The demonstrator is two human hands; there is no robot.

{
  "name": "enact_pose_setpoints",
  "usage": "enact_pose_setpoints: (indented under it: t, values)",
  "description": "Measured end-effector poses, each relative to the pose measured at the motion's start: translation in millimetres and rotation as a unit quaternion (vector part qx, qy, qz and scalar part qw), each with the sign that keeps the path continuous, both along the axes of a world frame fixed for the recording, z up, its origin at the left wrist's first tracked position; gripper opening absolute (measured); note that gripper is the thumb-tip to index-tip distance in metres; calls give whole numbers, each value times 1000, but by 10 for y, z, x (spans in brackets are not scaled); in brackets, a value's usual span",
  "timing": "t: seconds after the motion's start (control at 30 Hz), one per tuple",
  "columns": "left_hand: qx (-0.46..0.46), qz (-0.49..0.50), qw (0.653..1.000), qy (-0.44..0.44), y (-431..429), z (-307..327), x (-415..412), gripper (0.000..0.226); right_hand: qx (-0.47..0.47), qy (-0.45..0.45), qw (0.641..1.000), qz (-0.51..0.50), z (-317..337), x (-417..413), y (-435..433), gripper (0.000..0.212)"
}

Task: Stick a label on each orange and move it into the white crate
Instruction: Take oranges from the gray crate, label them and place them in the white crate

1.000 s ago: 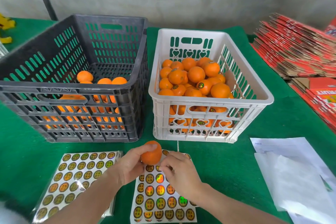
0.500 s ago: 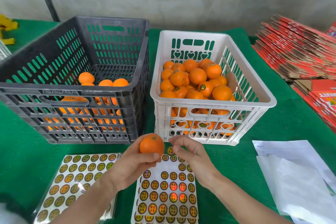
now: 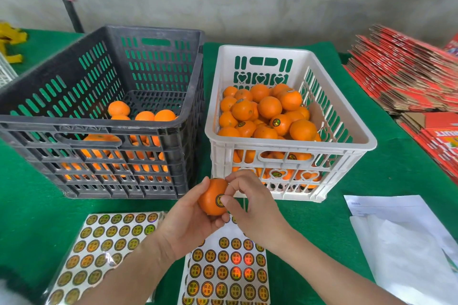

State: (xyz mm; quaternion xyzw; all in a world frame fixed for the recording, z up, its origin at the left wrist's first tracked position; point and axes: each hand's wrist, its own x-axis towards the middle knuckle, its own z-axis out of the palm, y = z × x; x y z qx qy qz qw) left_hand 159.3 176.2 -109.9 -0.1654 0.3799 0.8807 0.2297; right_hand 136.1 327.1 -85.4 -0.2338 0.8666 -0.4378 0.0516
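My left hand holds an orange from below, just in front of the white crate. A round gold label lies on the orange's near side. My right hand presses that label with thumb and fingertips, partly covering it. The white crate is heaped with labelled oranges. The black crate to its left has unlabelled oranges low inside. A label sheet lies under my hands.
A second label sheet in plastic wrap lies at the lower left. White papers lie on the green cloth at the right. Stacked red flat cartons fill the far right. A dark pole leans on the wall behind.
The orange rose from over the sheet toward the white crate. My right hand left the sheet with a label and now presses it onto the orange.
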Motion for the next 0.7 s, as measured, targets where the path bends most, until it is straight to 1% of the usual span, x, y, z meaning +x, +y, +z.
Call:
enact_pose_setpoints:
  t: [0.07, 0.13, 0.17, 0.23, 0.27, 0.3, 0.37, 0.4, 0.47, 0.57, 0.63, 0.7]
  values:
    - [-4, 4, 1000, 1, 9, 23, 2, 65, 15, 30, 999, -6, -14, 14, -5, 18]
    - [-13, 7, 1000, 2, 4, 42, -1, 66, 3, 32, 999, -18, -13, 22, -11, 21]
    - [-22, 4, 1000, 6, -2, 54, -2, 68, -11, 20, 999, -28, 2, 21, -10, 28]
    - [-48, -9, 999, 22, -8, 91, -4, 70, -42, -15, 998, -51, 53, 6, 9, 49]
    - [-65, -12, 997, 37, -4, 125, -9, 69, -54, -19, 997, -48, 84, 1, 25, 57]
    - [-84, -13, 994, 62, 4, 177, -23, 66, -59, -4, 998, -31, 121, 4, 36, 58]
    - [-120, -24, 984, 132, 39, 336, -81, 54, -64, 54, 996, 19, 210, 11, 38, 56]
    - [-142, -28, 976, 166, 65, 441, -117, 49, -74, 86, 993, 35, 241, 3, 31, 59]
    - [-212, -24, 951, 225, 113, 615, -200, 53, -101, 146, 984, 27, 297, -70, 16, 66]
    - [-302, -8, 896, 326, 188, 870, -347, 53, -152, 212, 965, -29, 458, -304, 24, 66]
    - [-352, 22, 854, 383, 217, 1023, -525, 49, -194, 219, 955, -53, 611, -519, 54, 66]
    - [-419, 46, 808, 411, 221, 1079, -803, 38, -209, 196, 954, -91, 746, -809, 100, 65]
